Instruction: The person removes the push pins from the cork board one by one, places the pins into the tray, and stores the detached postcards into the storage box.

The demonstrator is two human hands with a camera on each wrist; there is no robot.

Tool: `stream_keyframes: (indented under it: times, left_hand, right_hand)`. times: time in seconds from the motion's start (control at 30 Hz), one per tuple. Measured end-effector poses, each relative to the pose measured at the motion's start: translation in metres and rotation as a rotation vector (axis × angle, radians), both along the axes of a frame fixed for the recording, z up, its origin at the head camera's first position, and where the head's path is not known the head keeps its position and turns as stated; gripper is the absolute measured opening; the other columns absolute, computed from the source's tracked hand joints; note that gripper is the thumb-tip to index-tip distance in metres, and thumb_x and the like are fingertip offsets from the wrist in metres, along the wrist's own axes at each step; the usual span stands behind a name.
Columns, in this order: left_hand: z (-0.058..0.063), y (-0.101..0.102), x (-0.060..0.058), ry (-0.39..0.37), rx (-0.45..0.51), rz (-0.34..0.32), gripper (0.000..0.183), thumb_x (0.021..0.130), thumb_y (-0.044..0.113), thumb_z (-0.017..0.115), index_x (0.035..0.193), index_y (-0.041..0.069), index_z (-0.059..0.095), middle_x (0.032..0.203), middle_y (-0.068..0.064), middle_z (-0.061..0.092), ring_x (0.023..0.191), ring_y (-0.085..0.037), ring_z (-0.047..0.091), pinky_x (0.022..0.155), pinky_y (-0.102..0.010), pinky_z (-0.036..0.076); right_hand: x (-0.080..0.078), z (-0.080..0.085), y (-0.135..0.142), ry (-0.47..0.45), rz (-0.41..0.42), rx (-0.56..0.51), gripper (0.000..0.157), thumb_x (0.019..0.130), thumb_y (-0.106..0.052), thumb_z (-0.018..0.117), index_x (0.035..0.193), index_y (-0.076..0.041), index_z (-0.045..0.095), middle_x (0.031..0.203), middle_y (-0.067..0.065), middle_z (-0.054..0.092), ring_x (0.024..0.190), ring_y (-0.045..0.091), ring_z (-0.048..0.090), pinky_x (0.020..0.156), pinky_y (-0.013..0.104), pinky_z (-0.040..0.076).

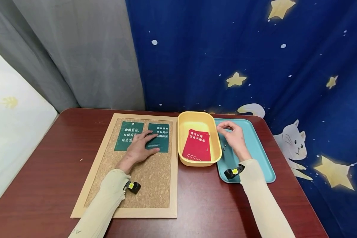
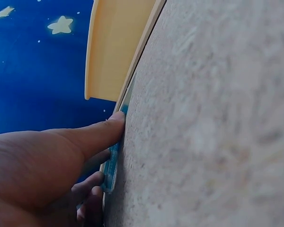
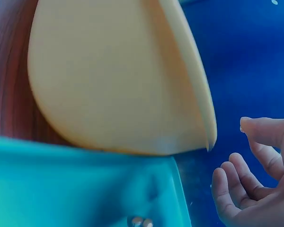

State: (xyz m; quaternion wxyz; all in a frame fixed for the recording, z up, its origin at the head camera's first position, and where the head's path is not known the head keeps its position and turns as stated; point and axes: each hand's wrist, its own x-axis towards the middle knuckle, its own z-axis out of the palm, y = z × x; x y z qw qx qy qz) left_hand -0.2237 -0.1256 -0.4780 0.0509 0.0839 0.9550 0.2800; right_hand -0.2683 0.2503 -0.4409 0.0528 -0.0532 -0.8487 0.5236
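My left hand (image 1: 139, 147) rests on a cork board (image 1: 145, 178), thumb and fingers spread, holding a dark green card (image 1: 163, 145) flat near the upper right. The left wrist view shows the thumb and fingers at this card (image 2: 111, 172) edge-on. Another green card (image 1: 122, 137) lies at the board's upper left with a small round tack (image 1: 133, 123) at its top; the hand partly covers it. My right hand (image 1: 233, 135) is raised over the tray beside the yellow basin's rim. Its thumb and index finger pinch a tiny pale thing, apparently a thumbtack (image 3: 241, 129), mostly hidden.
A yellow basin (image 1: 196, 116) with red cards (image 1: 196, 147) stands right of the board. Beside it lies a turquoise tray (image 1: 256, 148) with a few small metallic tacks (image 3: 141, 221). A curtain (image 1: 190, 66) hangs behind the brown table (image 1: 41, 172).
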Motion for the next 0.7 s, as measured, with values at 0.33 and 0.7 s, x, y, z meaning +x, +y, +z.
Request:
stream_keyframes:
  times: [0.33,0.7]
  left_hand:
    - [-0.001,0.001,0.0,-0.001,0.0,0.001,0.065,0.09,0.042,0.071,0.148,0.022,0.048,0.163,-0.007,0.03,0.147,-0.038,0.025,0.107,-0.061,0.039]
    - [-0.001,0.001,0.0,0.004,-0.003,-0.004,0.065,0.09,0.041,0.07,0.148,0.021,0.048,0.162,-0.008,0.03,0.147,-0.039,0.025,0.107,-0.061,0.04]
  right_hand:
    - [0.006,-0.011,0.019,-0.02,-0.035,0.028,0.024,0.092,-0.03,0.071,0.107,-0.013,0.07,0.103,-0.004,0.064,0.1,0.012,0.057,0.075,0.018,0.049]
    - [0.009,-0.023,0.031,-0.027,-0.07,0.013,0.022,0.091,-0.025,0.073,0.106,-0.009,0.07,0.105,-0.001,0.065,0.091,0.009,0.057,0.07,0.016,0.048]
